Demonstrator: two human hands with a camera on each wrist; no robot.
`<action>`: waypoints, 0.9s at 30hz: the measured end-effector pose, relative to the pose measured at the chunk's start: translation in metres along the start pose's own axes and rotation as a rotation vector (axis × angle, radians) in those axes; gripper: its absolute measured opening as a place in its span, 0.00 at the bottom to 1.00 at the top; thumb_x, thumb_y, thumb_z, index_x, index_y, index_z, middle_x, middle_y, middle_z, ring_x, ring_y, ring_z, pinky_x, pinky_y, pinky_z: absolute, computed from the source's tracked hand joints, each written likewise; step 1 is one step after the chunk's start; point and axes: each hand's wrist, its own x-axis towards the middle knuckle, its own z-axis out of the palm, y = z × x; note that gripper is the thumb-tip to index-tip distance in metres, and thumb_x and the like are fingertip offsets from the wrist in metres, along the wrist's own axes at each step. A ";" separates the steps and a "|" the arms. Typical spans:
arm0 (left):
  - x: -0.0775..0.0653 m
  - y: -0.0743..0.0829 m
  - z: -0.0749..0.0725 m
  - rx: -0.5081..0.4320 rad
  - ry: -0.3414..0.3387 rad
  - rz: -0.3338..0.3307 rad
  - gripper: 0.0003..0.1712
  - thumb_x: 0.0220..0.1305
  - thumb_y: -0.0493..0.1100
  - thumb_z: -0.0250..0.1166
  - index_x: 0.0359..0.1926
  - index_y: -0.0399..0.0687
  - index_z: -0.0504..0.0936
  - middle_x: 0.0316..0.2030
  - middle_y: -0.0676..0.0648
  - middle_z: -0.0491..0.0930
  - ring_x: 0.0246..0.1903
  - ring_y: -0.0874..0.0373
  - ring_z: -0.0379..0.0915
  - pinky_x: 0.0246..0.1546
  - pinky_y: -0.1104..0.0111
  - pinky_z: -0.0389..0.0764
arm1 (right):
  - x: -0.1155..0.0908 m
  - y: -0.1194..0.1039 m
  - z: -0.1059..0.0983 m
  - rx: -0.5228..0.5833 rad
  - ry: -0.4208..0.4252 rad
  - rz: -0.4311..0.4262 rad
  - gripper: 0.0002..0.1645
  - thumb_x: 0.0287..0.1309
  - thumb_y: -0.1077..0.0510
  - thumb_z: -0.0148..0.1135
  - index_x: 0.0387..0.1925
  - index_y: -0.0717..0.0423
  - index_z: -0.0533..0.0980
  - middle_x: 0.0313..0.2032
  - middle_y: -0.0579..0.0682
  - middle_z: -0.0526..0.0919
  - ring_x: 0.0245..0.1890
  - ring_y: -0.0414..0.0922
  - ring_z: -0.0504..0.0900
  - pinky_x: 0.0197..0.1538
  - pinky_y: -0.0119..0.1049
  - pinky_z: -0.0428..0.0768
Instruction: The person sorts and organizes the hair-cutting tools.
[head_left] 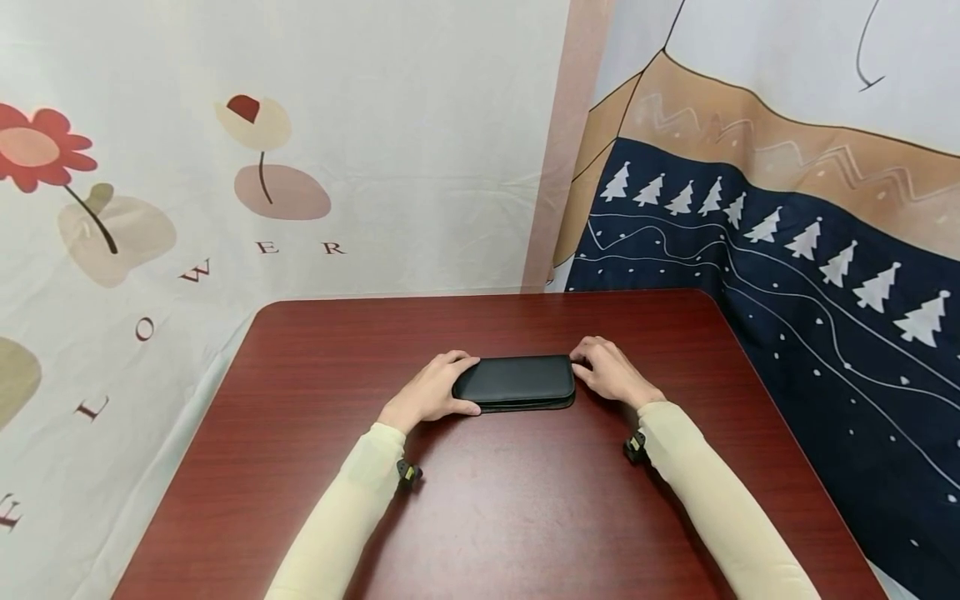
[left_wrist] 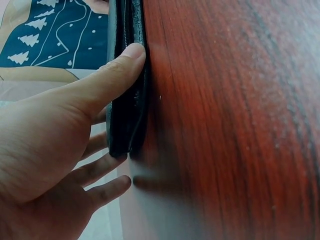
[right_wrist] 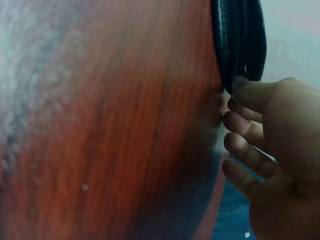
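Note:
A long black zip wallet (head_left: 517,379) lies flat on the table, its zipper (left_wrist: 125,30) running along the side edge. My left hand (head_left: 435,387) grips the wallet's left end, thumb over the near edge, fingers around the end and far side. In the left wrist view, the left thumb (left_wrist: 115,75) presses across the zipper edge. My right hand (head_left: 611,371) is at the far right corner, its thumb and forefinger pinching at the end of the zipper (right_wrist: 244,30). What they pinch is mostly hidden by the fingertips; it looks like the zipper pull. The other right fingers are curled.
The wallet rests on a reddish-brown wood-grain table (head_left: 517,508) with rounded far corners. Behind it hangs a pale cloth (head_left: 420,125) with flower prints. A navy cloth (head_left: 750,333) with white trees hangs along the right side.

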 end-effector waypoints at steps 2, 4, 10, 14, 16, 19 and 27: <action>0.000 0.000 0.000 0.000 -0.001 0.000 0.55 0.64 0.57 0.86 0.84 0.43 0.72 0.77 0.38 0.76 0.78 0.37 0.72 0.81 0.45 0.76 | 0.000 0.001 0.001 0.003 0.008 -0.002 0.07 0.71 0.64 0.71 0.47 0.64 0.89 0.44 0.58 0.90 0.45 0.55 0.86 0.52 0.54 0.88; 0.000 0.000 0.000 0.001 -0.002 0.002 0.55 0.64 0.57 0.85 0.84 0.43 0.72 0.77 0.38 0.76 0.78 0.37 0.72 0.81 0.45 0.76 | 0.000 -0.004 -0.001 0.015 0.004 0.006 0.06 0.71 0.66 0.71 0.45 0.63 0.89 0.43 0.57 0.89 0.43 0.53 0.84 0.49 0.53 0.87; -0.001 0.000 0.000 -0.009 -0.006 -0.005 0.55 0.64 0.57 0.85 0.84 0.43 0.72 0.78 0.38 0.75 0.78 0.38 0.72 0.81 0.45 0.76 | 0.001 0.005 0.005 0.069 0.024 0.008 0.03 0.74 0.64 0.70 0.42 0.60 0.87 0.40 0.54 0.88 0.38 0.48 0.81 0.44 0.42 0.83; 0.000 0.000 0.001 -0.015 -0.003 -0.013 0.55 0.64 0.57 0.85 0.84 0.44 0.72 0.78 0.39 0.75 0.78 0.40 0.72 0.81 0.46 0.76 | 0.003 0.014 0.011 0.070 0.032 0.019 0.04 0.75 0.63 0.69 0.40 0.59 0.85 0.38 0.53 0.86 0.35 0.47 0.80 0.41 0.39 0.80; 0.000 -0.001 0.002 -0.018 -0.002 -0.016 0.55 0.64 0.57 0.85 0.84 0.45 0.72 0.78 0.39 0.75 0.78 0.40 0.72 0.81 0.46 0.76 | 0.002 0.008 0.008 0.069 0.027 0.038 0.04 0.73 0.65 0.68 0.38 0.58 0.84 0.37 0.53 0.85 0.35 0.47 0.79 0.41 0.40 0.79; -0.001 0.000 0.002 -0.017 0.004 -0.021 0.54 0.64 0.57 0.85 0.84 0.46 0.72 0.78 0.40 0.75 0.78 0.41 0.72 0.80 0.46 0.76 | 0.000 0.003 0.002 0.083 0.013 0.026 0.07 0.75 0.64 0.66 0.36 0.55 0.82 0.36 0.50 0.82 0.36 0.46 0.78 0.43 0.39 0.78; -0.003 0.001 0.001 0.002 0.021 -0.040 0.54 0.63 0.59 0.85 0.84 0.49 0.73 0.78 0.42 0.76 0.79 0.42 0.72 0.79 0.44 0.78 | -0.002 -0.008 -0.004 0.009 -0.047 0.068 0.04 0.77 0.65 0.66 0.42 0.57 0.85 0.38 0.51 0.84 0.40 0.48 0.79 0.48 0.45 0.81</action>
